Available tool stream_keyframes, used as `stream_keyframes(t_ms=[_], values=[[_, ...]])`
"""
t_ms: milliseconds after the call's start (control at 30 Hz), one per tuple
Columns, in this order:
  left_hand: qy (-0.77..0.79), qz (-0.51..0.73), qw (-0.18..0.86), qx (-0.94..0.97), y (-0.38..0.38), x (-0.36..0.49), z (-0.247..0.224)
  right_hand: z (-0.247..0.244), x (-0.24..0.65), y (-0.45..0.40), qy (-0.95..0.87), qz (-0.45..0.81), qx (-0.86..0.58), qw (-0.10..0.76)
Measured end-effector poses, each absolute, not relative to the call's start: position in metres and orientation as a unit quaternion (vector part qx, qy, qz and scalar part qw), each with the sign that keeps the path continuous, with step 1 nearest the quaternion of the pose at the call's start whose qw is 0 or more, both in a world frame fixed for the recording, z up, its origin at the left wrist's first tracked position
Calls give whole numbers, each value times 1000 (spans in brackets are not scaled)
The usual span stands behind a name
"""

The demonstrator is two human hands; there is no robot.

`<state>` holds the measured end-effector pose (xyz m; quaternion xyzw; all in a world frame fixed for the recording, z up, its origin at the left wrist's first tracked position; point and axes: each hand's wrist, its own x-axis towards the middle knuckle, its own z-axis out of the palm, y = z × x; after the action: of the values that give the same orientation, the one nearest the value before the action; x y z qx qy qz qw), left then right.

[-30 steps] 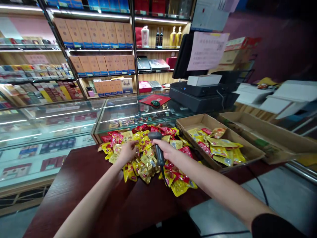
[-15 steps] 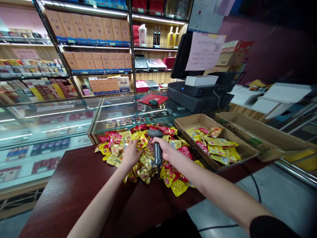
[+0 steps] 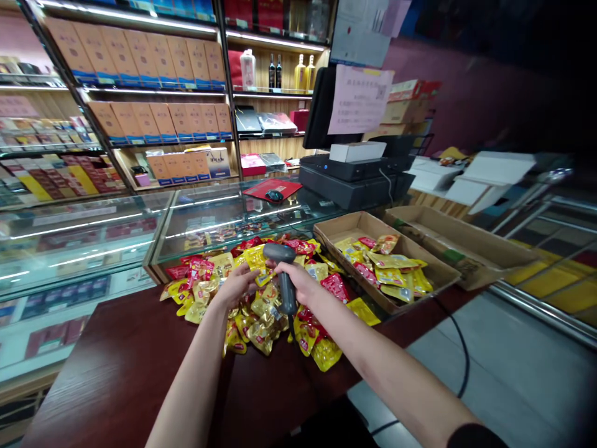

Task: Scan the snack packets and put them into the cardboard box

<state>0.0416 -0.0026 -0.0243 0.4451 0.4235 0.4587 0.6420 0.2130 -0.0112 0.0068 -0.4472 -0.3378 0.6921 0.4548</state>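
Note:
A heap of small yellow, red and gold snack packets (image 3: 265, 317) lies on the dark red table (image 3: 135, 348). My right hand (image 3: 298, 283) is wrapped round the handle of a dark grey handheld scanner (image 3: 286, 289), whose head points forward over the heap. Just left of the scanner, my left hand (image 3: 237, 286) has its fingers closed on the edge of a yellow packet (image 3: 255, 258). The scanner's cable hangs down from its handle.
Right of the heap stands a cardboard box (image 3: 361, 221) holding more packets, with another cardboard box (image 3: 466, 249) beyond. Behind are a glass counter (image 3: 205, 214), a red mat with a mouse, and a black monitor (image 3: 319, 109). Stocked shelves line the back.
The view has shifted, so the shop and heap sit further left. My left hand, earlier resting over the heap, now holds a yellow packet beside the scanner.

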Motion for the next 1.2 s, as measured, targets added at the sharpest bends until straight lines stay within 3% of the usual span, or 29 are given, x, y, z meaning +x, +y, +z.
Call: stream_keyframes(t_ms=[200,600,1033,1200], values=[[442,455,659,405,12,38,-26,2,210,-9,-327,683,-443,480],[499,554,557,367,31,33,-31,13,197,-55,-366,653,-450,488],[515,556,536,373,32,29,-25,-13,163,-93,-462,606,-508,402],[511,550,546,372,30,24,-20,-20,161,-95,-472,588,-512,411]])
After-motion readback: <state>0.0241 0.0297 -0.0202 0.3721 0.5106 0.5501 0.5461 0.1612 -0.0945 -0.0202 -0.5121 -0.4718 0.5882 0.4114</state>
